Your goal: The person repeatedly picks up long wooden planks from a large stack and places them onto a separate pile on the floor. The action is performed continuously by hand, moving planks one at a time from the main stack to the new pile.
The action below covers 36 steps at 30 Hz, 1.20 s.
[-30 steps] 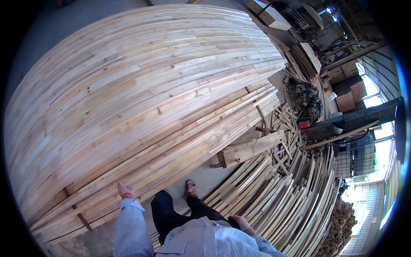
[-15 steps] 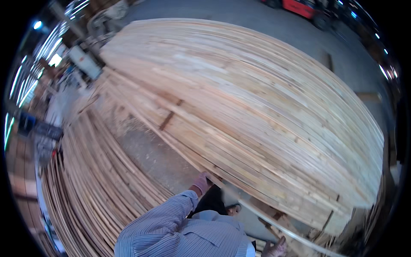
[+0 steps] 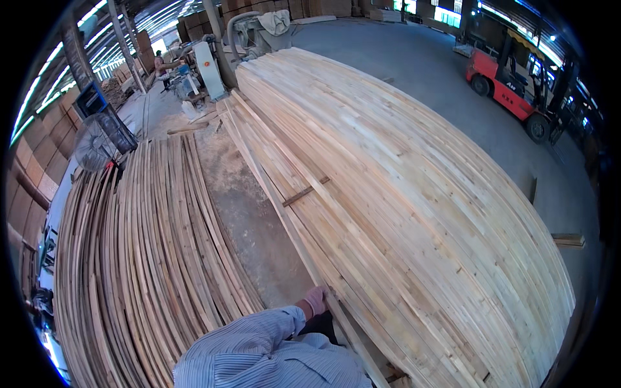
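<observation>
Clasped in left hand (image 3: 315, 301): long strip (image 3: 352, 339), along left edge of board stack (image 3: 414, 194), apparently not yet set down. Already layered: board stack; loose, left of it: strip pile (image 3: 155, 246). Right hand: unseen, state untellable.

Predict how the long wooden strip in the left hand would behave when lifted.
The wooden strip may flex, being long and thin. Gripped partway along by the left hand, it could swing or dip at either end. Its flat-looking sides make rolling unlikely.

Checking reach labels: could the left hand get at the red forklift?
Likely not: the left hand holds a long wooden strip, and the board stack lies between it and the forklift.
</observation>
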Tool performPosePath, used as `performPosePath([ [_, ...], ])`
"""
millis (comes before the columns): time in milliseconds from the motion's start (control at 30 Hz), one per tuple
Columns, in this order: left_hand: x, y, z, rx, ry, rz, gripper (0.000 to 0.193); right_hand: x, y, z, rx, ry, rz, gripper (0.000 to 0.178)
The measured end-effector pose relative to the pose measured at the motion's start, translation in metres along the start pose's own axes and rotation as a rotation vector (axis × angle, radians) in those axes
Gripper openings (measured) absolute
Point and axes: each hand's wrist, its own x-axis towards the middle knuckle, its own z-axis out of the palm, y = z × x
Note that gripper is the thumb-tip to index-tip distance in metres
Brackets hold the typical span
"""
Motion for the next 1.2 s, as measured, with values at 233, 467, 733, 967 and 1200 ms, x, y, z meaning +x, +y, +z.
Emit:
performPosePath([
  [233,-0.054,-0.003,0.024,0.097,0.165,-0.005,0.018,0.023,0.013,0.070,-0.174,-0.233,0.063,0.038],
  [467,-0.026,0.075,-0.002,0.388,0.192,0.209,0.010,0.038,0.006,0.136,0.174,-0.065,-0.195,0.029],
  [733,-0.005,0.249,0.003,0.375,0.194,0.309,0.019,0.060,0.028,0.087,0.084,-0.159,-0.219,0.035],
  [967,-0.075,0.230,0.061,0.272,0.097,0.458,0.020,0.067,0.013,-0.008,0.074,-0.284,-0.254,0.039],
  [1200,-0.150,0.067,0.009,0.228,-0.347,-0.096,0.017,0.086,-0.142,-0.063,0.939,-0.090,-0.713,0.035],
])
